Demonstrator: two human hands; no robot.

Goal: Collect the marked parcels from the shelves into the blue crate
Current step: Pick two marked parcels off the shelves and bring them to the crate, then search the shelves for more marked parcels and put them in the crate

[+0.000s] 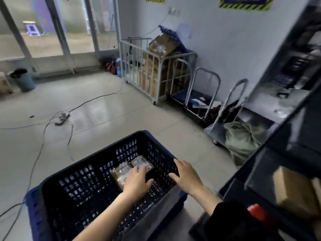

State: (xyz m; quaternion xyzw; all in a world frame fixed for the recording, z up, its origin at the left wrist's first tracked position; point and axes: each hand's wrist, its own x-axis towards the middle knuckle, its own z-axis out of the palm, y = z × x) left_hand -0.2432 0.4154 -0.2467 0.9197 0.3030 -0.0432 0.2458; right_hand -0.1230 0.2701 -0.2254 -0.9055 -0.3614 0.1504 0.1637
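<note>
Two brown parcels point(132, 169) are seen at the far right corner of the blue crate point(90, 171), on the floor. One is pressed under the left hand point(137, 181), fingers flat, nothing gripped. Placement seems in hand. The right hand point(185, 174) is spread open, empty, over the crate's right rim. Next, a reach to the shelves point(286, 153) is called for.

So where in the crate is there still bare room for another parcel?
The crate floor is bare left of the two parcels, toward its left wall. The right side is crowded: left hand lies on the parcels, right hand hovers open beside them.
</note>
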